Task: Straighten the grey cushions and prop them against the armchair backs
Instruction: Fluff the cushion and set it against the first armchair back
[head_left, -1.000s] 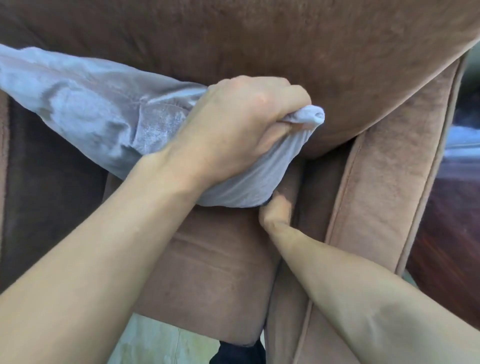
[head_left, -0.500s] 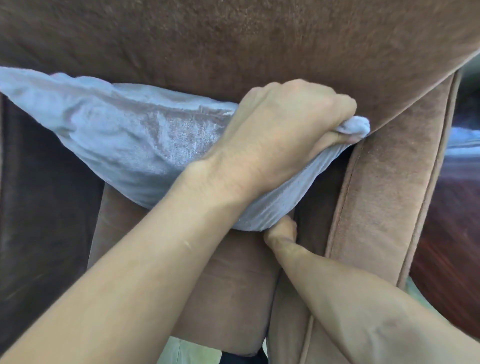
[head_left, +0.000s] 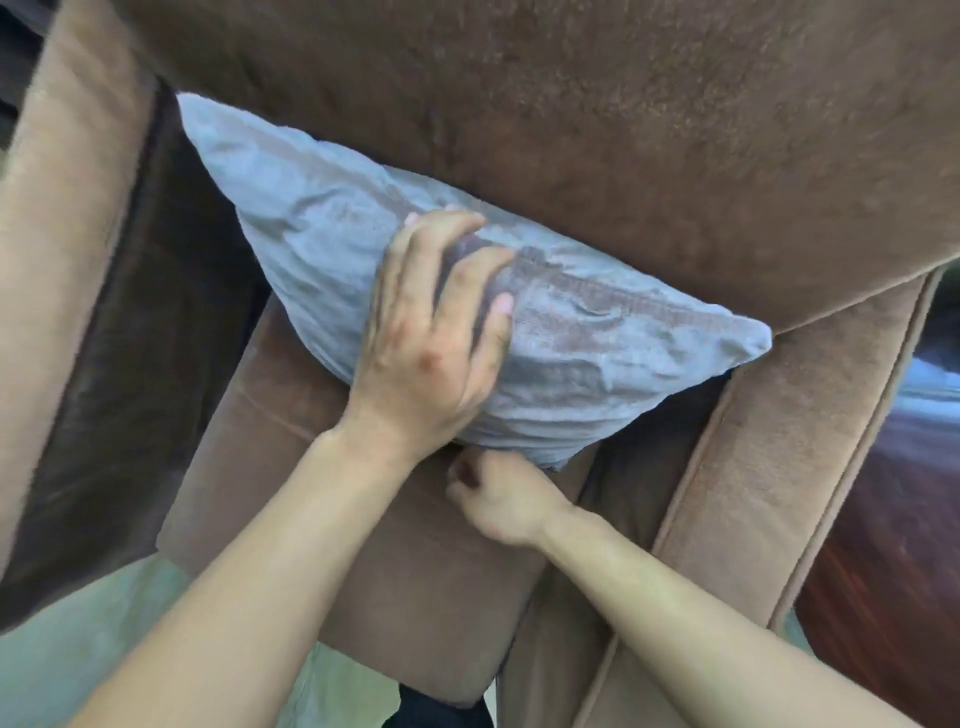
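A grey velvet cushion (head_left: 311, 228) leans against the brown armchair back (head_left: 623, 130), its lower edge on the seat (head_left: 374, 561). One corner points up left, another reaches the right armrest. My left hand (head_left: 431, 332) lies flat on the cushion's front with fingers spread, pressing it. My right hand (head_left: 498, 499) sits just under the cushion's bottom corner with fingers curled; whether it pinches the fabric is hidden.
The armchair's left armrest (head_left: 62, 234) and right armrest (head_left: 789, 467) flank the seat. Pale green floor (head_left: 67, 649) shows at lower left. A dark red wooden surface (head_left: 893, 545) lies to the right of the chair.
My left hand let go of the cushion's right corner and now rests open on its front. The cushion has settled lower against the back. My right hand slid left under the bottom corner.
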